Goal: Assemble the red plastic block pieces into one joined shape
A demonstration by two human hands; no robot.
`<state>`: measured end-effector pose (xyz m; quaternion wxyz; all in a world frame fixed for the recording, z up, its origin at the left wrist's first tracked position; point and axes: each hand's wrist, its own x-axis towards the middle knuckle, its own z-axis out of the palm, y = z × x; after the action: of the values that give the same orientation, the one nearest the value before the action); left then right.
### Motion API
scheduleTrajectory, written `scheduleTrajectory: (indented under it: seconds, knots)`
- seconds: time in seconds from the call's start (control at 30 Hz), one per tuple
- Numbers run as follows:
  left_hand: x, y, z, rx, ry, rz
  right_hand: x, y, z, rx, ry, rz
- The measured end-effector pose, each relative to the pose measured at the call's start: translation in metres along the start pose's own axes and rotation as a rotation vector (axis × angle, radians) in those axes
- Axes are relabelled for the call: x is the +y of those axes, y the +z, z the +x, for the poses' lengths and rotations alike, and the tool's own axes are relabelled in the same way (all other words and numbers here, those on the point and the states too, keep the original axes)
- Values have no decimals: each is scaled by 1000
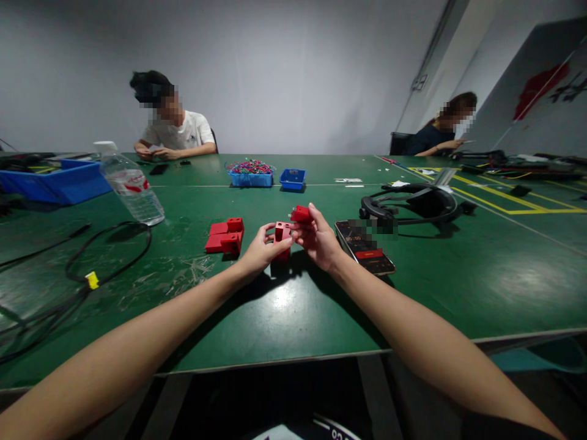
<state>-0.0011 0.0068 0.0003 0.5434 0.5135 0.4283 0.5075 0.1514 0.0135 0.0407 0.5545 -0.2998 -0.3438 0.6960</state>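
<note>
Your left hand (259,249) grasps a red block (283,232) between thumb and fingers, gripping its sides so that the top, with two dark spots that look like holes, is left uncovered. Your right hand (322,239) pinches a smaller red part (301,213) by its right end, which leaves the other end free, just above and beside the block. Something pale sticks out there, perhaps a pin; it is too small to be sure. More red pieces (219,238) lie grouped left of your left hand, seemingly kept within easy reach. Your phone (364,247) lies right of your right wrist, face up, probably so its screen can be read. Farther out stand a wire tray (251,179) and a small tray (292,181), clear of your arms.
</note>
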Motion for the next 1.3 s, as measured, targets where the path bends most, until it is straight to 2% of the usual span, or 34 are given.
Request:
scheduleTrajectory:
  seconds: [0.2, 0.4, 0.63, 0.8, 1.1, 1.3]
  knots:
    - [6, 4, -5, -7, -23, 7, -1, 0, -2, 35, -53, -4]
    - [7, 5, -7, 3, 13, 73, 0, -1, 0, 57, -64, -20]
    - [11, 7, -10, 8, 4, 83, 5, -3, 2, 157, -47, -153]
    - [12, 7, -10, 7, -4, 86, 5, -1, -2, 151, -20, -268]
    - [11, 8, -10, 61, -10, 77, 5, -1, -3, 47, -30, -226]
    - [10, 6, -9, 101, 2, 64, 3, -1, -4, -117, 2, -147]
